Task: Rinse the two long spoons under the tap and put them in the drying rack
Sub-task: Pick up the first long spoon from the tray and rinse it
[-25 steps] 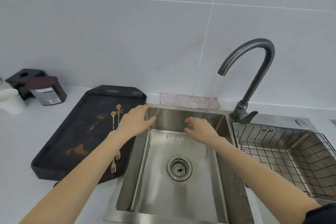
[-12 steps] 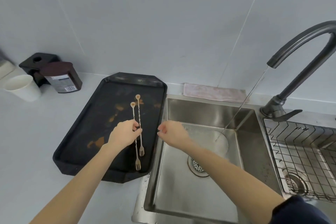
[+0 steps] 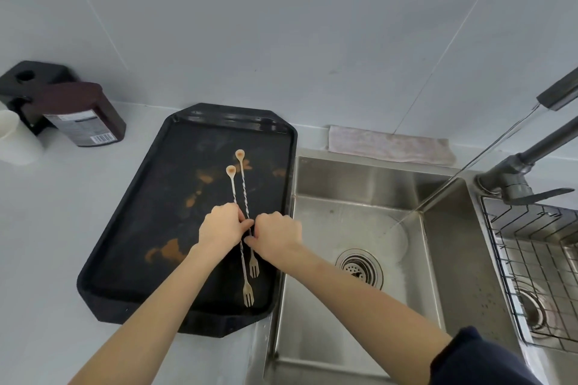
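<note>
While water runs, spoons lie trayed.

Tray left of sink

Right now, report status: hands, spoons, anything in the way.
Left hand and right hand both pinching the two long spoons mid-shaft, spoons on the black tray. Tap water running. Drying rack unobstructed.

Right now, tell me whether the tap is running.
On. A thin stream falls from the tap into the sink.
</note>
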`<state>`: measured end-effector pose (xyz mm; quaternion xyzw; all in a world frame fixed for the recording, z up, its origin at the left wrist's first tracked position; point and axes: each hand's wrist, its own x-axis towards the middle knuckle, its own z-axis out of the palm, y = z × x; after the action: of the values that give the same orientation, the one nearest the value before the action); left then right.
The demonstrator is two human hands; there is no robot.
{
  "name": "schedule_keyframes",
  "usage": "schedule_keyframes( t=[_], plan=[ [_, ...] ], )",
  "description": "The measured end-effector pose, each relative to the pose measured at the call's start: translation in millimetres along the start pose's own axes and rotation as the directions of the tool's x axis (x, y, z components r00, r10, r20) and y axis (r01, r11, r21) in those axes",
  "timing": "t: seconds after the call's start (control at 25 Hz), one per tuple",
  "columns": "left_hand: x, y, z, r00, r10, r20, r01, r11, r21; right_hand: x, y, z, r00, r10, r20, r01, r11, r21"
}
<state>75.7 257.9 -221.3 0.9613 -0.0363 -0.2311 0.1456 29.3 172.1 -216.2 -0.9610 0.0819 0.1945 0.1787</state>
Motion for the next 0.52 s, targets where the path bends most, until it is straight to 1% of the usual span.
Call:
schedule_keyframes(
  t=[0.16,0.28,0.4,0.52],
  plan=[
    [7.1,5.5,-2.0,0.998,-0.064,0.002,0.063,0.992,0.113,2.7,-4.8,4.4,1.0,0.01,0.008,-0.011,1.0,0.029],
    [10.7,8.9,-2.9,0.995,-0.094,0.019,0.09,0.985,0.147,2.4,-6.3,3.9,1.0,0.03,-0.003,-0.03,0.997,0.068],
    [11.8,11.8,-3.2,0.991,-0.127,0.038,0.123,0.987,0.104,0.7,-7.5,3.9,0.998,0.064,-0.009,-0.063,0.99,0.126],
    [11.8,9.8,-0.9,0.982,-0.166,0.085,0.168,0.986,-0.021,-1.3,-6.1,3.5,0.995,0.1,-0.005,-0.097,0.977,0.19]
  ],
)
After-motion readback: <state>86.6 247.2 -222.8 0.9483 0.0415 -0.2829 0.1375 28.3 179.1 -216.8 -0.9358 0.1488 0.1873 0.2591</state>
